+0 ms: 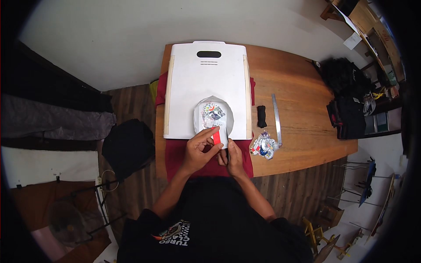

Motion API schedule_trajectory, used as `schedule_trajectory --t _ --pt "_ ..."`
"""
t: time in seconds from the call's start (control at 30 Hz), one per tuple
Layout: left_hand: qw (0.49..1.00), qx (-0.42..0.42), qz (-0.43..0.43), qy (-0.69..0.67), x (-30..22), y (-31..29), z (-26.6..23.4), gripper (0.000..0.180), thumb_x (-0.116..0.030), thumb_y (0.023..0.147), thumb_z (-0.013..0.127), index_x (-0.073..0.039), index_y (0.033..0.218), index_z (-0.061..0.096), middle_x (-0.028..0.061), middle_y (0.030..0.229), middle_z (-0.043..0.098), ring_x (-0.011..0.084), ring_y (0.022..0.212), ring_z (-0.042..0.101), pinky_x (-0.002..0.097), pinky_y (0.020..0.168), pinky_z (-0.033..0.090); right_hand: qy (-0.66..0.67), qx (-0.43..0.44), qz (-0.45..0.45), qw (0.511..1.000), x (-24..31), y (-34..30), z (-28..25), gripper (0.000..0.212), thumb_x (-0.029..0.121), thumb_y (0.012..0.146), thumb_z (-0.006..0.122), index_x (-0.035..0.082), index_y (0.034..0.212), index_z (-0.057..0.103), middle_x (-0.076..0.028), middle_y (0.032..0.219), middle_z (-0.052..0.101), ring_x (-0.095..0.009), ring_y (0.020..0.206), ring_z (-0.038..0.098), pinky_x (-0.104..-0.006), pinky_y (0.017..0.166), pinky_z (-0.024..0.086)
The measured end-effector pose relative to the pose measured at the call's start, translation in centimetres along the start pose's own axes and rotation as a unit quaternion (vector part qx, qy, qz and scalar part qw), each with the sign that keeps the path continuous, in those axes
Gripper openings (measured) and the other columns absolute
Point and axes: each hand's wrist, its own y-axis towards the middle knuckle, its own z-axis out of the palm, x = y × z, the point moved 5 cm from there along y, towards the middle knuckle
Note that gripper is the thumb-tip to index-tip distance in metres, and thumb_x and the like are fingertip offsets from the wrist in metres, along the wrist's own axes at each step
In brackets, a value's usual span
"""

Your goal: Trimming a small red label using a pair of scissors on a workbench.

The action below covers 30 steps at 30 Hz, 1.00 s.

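In my left hand (pixel 199 151) is a printed sheet (pixel 213 115), pale with a colourful picture and a red stripe, pinched near its lower edge. My right hand (pixel 233 160) is closed around slim black-handled scissors (pixel 227 154) at the sheet's right edge; the blades are mostly hidden. Beneath the sheet, a round white shape with a crinkled rim (pixel 230 114) rests on a large white panel (pixel 184 87) that has a slot and small vents. Right of the panel lies a pile of colourful cut-out stickers (pixel 265 146).
A metal ruler (pixel 276 118) and a small black bundle (pixel 261 116) lie on the wooden table (pixel 298 101). Dark red cloth (pixel 175 160) spreads under the panel. Black bags (pixel 344 79) stand at the table's right end. A dark bag (pixel 129 147) and a fan (pixel 68 222) are at left.
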Motion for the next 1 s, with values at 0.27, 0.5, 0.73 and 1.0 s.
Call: schedule_trajectory --t 0.27,0.5,0.73,1.0 --pt "1.0 -0.001 0.001 0.0 0.08 -0.05 0.03 0.051 0.011 0.088 0.068 0.008 0.137 0.054 0.0164 0.132 0.057 0.0127 0.095 0.065 0.0255 0.082 0.057 0.007 0.0 -0.007 1.0 0.37 0.19 0.24 0.042 0.04 0.111 0.032 0.004 0.105 0.052 0.002 0.06 0.035 -0.008 0.044 0.029 -0.0245 0.043 0.029" --pt "1.0 -0.005 -0.012 -0.004 0.22 0.01 -0.1 0.052 0.011 0.088 0.068 0.008 0.138 0.054 0.0165 0.132 0.057 0.0132 0.098 0.065 0.0261 0.084 0.056 0.007 0.01 0.009 1.0 -0.04 -0.13 -0.08 0.042 0.04 0.111 0.031 0.004 0.104 0.052 0.002 0.06 0.035 -0.008 0.044 0.029 -0.0242 0.043 0.029" --pt "1.0 -0.001 -0.007 -0.001 -0.14 0.09 0.18 0.052 0.012 0.089 0.068 0.008 0.138 0.053 0.0166 0.132 0.057 0.0128 0.095 0.066 0.0255 0.083 0.056 -0.003 -0.005 0.002 1.0 0.1 0.14 0.06 0.042 0.039 0.111 0.031 0.004 0.104 0.052 0.002 0.06 0.034 -0.008 0.044 0.028 -0.024 0.043 0.029" --pt "1.0 0.002 -0.007 -0.005 0.05 0.01 0.15 0.052 0.011 0.088 0.068 0.008 0.138 0.053 0.0163 0.132 0.057 0.0122 0.094 0.065 0.0252 0.081 0.057 0.014 0.001 0.008 1.0 -0.03 0.0 0.01 0.042 0.04 0.111 0.031 0.004 0.104 0.052 0.002 0.059 0.034 -0.007 0.044 0.029 -0.024 0.043 0.029"
